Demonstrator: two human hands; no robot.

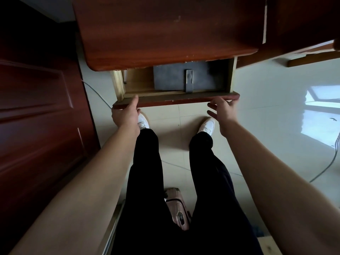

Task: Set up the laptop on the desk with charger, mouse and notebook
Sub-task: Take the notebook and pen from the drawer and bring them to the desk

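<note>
A bare reddish wooden tabletop [165, 30] stands over a pale tiled floor [266, 111], with a dark door [36, 107] to the left. Beneath it a drawer [176, 101] is pulled out; a grey laptop [173, 78] lies flat inside, long axis side to side, a silver clip [189, 80] on top. The left hand [127, 115] has its grip closed on the drawer front; the right hand [223, 110] has its grip loose, fingers spread at the front's edge.

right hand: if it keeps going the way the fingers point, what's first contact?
Probably the drawer front: the right hand is just short of its edge, fingers aimed at it. The grey laptop lies beyond, inside the drawer.
</note>
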